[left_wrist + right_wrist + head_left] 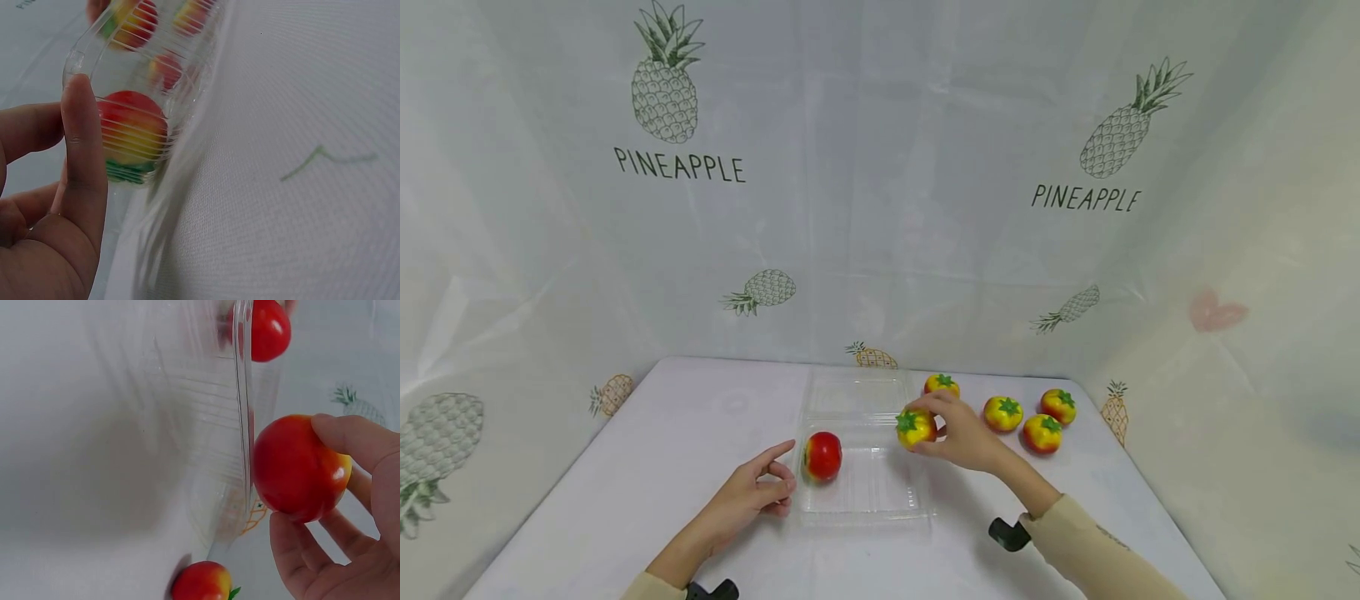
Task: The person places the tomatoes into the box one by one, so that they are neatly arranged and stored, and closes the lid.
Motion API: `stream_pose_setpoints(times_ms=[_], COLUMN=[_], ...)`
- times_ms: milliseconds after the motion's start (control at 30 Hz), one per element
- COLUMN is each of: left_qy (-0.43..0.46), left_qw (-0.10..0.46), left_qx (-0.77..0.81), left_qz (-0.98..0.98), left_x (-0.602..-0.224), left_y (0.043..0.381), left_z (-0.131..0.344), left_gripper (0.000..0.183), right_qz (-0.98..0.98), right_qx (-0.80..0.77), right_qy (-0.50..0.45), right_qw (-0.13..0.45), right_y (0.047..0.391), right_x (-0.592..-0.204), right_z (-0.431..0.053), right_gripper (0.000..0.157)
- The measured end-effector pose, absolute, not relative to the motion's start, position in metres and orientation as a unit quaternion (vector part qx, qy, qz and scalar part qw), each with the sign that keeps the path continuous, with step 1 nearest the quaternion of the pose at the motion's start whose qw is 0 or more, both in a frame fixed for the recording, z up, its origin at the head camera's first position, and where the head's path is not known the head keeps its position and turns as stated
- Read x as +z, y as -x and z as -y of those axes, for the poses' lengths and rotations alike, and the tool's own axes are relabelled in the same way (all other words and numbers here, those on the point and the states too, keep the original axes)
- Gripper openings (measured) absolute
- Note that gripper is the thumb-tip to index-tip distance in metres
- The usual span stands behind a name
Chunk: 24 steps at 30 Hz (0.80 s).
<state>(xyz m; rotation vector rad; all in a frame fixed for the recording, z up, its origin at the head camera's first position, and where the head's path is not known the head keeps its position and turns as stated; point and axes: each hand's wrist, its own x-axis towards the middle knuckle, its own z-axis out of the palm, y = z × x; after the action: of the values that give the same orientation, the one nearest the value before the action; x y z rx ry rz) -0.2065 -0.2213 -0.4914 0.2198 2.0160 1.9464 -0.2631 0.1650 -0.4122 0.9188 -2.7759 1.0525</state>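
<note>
My right hand (958, 429) holds a red-and-yellow tomato (915, 428) with a green leafy top between thumb and fingers, above the right part of a clear plastic box (868, 518). In the right wrist view that tomato (300, 469) is beside the box's rim (244, 425). Another tomato (823, 456) lies on its side at the left inside the box; its green end shows through the ribbed wall in the left wrist view. At the box's left edge is my left hand (748, 496), index finger extended and holding nothing; whether it touches the rim I cannot tell.
The box's lid (859, 392) lies open toward the back of the white table (587, 500). Several more tomatoes stand right of the box, one tomato (1002, 413) near the right hand. A pineapple-printed curtain (880, 208) hangs behind and around the table.
</note>
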Motion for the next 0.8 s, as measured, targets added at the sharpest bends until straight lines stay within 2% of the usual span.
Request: stream_pose_setpoints(times_ms=[800], left_qy=[-0.089], left_qw=[0.166], left_qx=[0.682], left_qz=[-0.707], left_x=[-0.492], left_y=[0.206], left_z=[0.222], left_gripper=[0.075], right_qz=[0.917], right_qx=[0.251], right_qy=[-0.310], right_qw=[0.002], right_y=[0.258], right_x=[-0.415], right_z=[-0.128], right_gripper=[0.045])
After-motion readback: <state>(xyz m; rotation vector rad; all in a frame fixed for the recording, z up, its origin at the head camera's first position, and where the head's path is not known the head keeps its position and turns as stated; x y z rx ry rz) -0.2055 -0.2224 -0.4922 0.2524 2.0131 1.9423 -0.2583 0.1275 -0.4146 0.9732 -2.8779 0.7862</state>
